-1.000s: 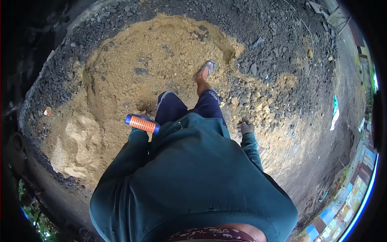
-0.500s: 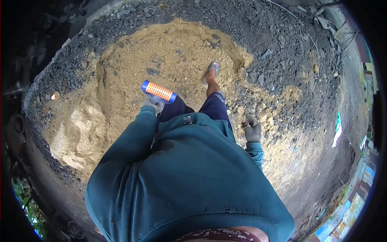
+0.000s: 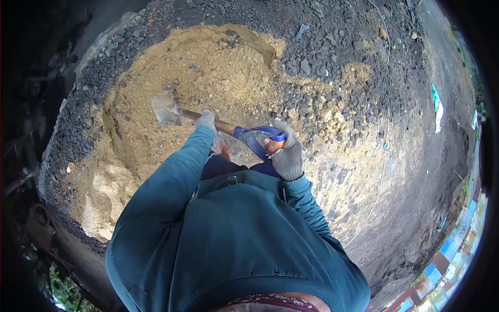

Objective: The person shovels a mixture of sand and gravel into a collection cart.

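Observation:
A shovel (image 3: 223,126) crosses in front of my body, its pale metal blade (image 3: 165,109) to the left, over the sandy ground. My left hand (image 3: 206,120), in a light grey glove, is closed around the wooden shaft near its middle. On the right, my right hand (image 3: 287,152) grips the blue D-shaped handle (image 3: 254,138) at its orange-ribbed end. Its darker grey knitted glove leaves some fingertips bare. Part of my foot (image 3: 223,149) shows beneath the shaft, close to my left wrist.
A shallow hollow of tan sand (image 3: 208,67) is bordered by dark gravel (image 3: 332,41). Pale sand (image 3: 104,192) is heaped on the left. A thin line (image 3: 382,182) runs along the ground at right, near a green and white scrap (image 3: 437,108).
The shovel has swung from upright to crosswise, with its blade now in view. My right hand has come in from the side and taken hold of the handle; the view has shifted.

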`<state>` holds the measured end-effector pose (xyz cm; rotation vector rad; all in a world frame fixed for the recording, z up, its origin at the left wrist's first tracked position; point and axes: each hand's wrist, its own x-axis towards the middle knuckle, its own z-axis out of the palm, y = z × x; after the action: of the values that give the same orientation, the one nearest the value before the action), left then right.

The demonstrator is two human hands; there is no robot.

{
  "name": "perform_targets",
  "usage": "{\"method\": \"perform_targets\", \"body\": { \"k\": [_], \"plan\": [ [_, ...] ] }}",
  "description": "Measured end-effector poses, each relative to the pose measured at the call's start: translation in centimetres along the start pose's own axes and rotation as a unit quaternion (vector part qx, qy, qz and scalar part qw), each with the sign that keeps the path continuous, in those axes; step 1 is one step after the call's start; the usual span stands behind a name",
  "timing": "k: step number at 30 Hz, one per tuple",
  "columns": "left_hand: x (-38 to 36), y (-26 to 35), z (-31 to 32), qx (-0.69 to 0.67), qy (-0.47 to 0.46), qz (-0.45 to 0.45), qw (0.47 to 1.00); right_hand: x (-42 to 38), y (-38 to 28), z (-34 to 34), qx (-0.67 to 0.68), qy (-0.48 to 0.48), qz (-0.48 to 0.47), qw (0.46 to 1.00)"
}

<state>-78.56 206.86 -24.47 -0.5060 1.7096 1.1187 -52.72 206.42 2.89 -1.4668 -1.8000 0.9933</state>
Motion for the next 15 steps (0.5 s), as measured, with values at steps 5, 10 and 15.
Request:
{"method": "perform_targets", "body": {
  "k": [5,10,15],
  "plan": [
    [-0.6,-6.2,6.3,0.03,-0.02,0.035,0.999,-7.0,11.1,-8.2,0.182,0.102,0.372,0.904],
    [-3.6,-20.0,14.4,-0.075,-0.207,-0.228,0.948,-21.9,31.0,-8.9,0.228,0.383,0.53,0.721],
    [-7.3,-42.6,14.7,0.176,-0.12,-0.36,0.908,-39.1,31.1,-15.4,0.072,0.498,0.685,0.527]
  ]
}}
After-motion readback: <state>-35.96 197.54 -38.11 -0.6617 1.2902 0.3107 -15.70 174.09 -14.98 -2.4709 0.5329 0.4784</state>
